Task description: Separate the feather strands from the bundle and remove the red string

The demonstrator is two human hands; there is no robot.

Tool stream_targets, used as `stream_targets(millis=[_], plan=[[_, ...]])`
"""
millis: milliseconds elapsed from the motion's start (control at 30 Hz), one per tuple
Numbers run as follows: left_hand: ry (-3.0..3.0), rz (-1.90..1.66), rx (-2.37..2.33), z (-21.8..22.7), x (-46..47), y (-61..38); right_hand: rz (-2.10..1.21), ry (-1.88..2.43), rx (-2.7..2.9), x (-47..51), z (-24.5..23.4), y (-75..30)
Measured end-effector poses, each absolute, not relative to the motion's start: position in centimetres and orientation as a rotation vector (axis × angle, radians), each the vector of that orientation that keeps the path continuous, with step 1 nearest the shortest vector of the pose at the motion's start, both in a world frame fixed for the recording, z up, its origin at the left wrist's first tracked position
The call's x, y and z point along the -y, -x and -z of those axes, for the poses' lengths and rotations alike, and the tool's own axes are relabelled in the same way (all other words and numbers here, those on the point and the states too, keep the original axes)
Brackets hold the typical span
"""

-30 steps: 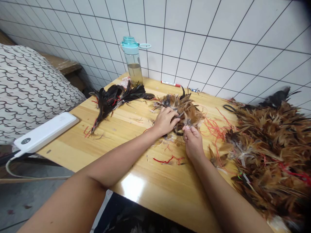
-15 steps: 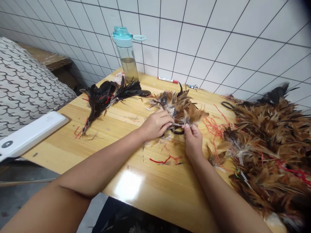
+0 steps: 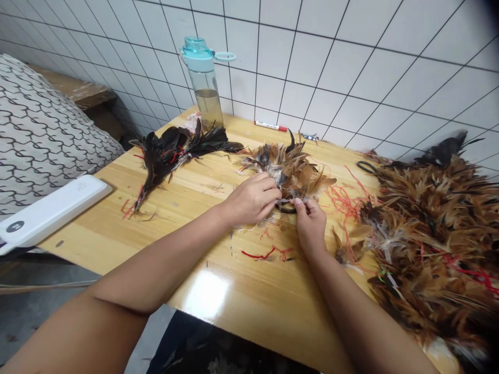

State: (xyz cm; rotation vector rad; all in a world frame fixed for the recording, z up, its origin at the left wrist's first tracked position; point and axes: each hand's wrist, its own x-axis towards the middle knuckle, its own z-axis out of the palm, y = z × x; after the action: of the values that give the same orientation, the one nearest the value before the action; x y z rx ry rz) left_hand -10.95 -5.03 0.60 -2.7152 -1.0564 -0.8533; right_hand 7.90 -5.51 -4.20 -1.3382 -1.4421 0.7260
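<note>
Spanning left hand (image 3: 253,200) to right hand (image 3: 312,224), a thin pale-grey strand (image 3: 286,201) runs crosswise at the near edge of the fluffy brown feather heap (image 3: 298,171). Both hands' fingers pinch it, equally near.

So the wall (image 3: 296,62) is all white squares with dark lines, right up against a shiny light-wood table (image 3: 273,296) with a bright glare patch (image 3: 206,295) near the front edge. Greyish floor (image 3: 35,306) lower left, kinda beat-up wooden ledge (image 3: 74,89) further back.
</note>
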Motion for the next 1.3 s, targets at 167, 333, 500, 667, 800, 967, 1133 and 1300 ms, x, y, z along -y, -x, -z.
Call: stream_targets(millis=[167, 333, 500, 667, 800, 967, 1133, 1300], plan=[[2.69, 0.86, 1.066, -0.6, 5.1, 10.9, -0.652, 1.343, 1.481, 5.5, 4.1, -7.9], [2.655, 0.83, 1.072, -0.5, 5.1, 10.8, -0.616, 1.344, 1.548, 5.5, 4.0, -7.7], [2.589, 0.781, 1.05, -0.4, 5.0, 10.7, -0.644, 1.295, 1.589, 5.4, 4.1, -7.5], [2.517, 0.703, 1.064, -0.5, 5.3, 10.6, -0.711, 1.267, 1.619, 5.4, 4.3, -7.4], [2.516, 0.704, 1.071, -0.5, 5.5, 10.3, -0.726, 1.238, 1.659, 5.4, 4.2, -7.3], [2.558, 0.743, 1.084, -0.4, 5.6, 10.1, -0.765, 1.198, 1.717, 5.3, 4.1, -7.3], [2.463, 0.999, 1.237, -1.0, 6.0, 10.2, -1.009, 1.128, 1.577, 5.2, 4.4, -7.4], [2.511, 1.314, 1.481, -0.8, 5.8, 9.9, -1.192, 1.137, 1.314, 5.1, 4.6, -7.4]])
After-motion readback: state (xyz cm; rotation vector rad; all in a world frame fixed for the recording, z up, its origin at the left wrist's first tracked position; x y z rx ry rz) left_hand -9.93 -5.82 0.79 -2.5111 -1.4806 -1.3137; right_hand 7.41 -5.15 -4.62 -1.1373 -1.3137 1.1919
